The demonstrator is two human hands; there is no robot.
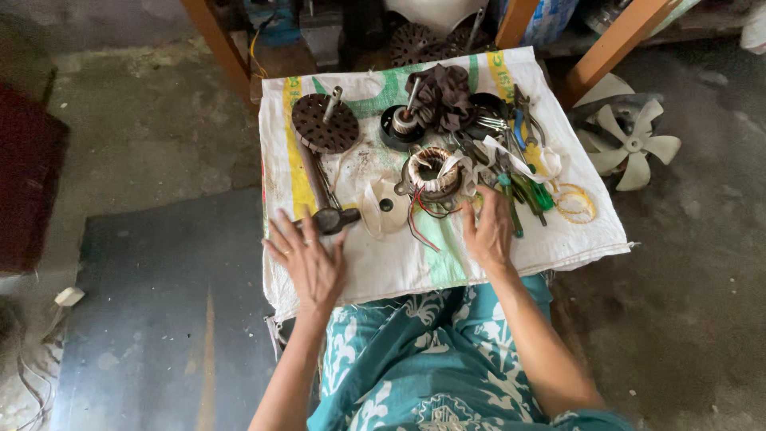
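i keep my left hand (309, 263) flat, fingers spread, below the hammer (325, 209); right hand (488, 231) open beside the copper-wound stator (435, 172), mindful of its loose wires (419, 219)

Two hands rest on the cloth: the left hand (309, 259) flat with its fingers spread, the right hand (488, 231) up by the tools. One white woven sack (415, 259) is spread as a cover. On it I count one hammer (323, 199), one copper-wound stator (434, 170) with loose wires, one round perforated metal disc (323, 122) with a shaft, one small rotor (401, 125) on a shaft, one dark crumpled rag (441, 94), and one pale plastic cap (384, 207). There are two or three green-handled screwdrivers (533, 191); they overlap, so I cannot be sure. One pair of blue-handled pliers (523, 120). One white fan blade (630, 144) lies on the floor.
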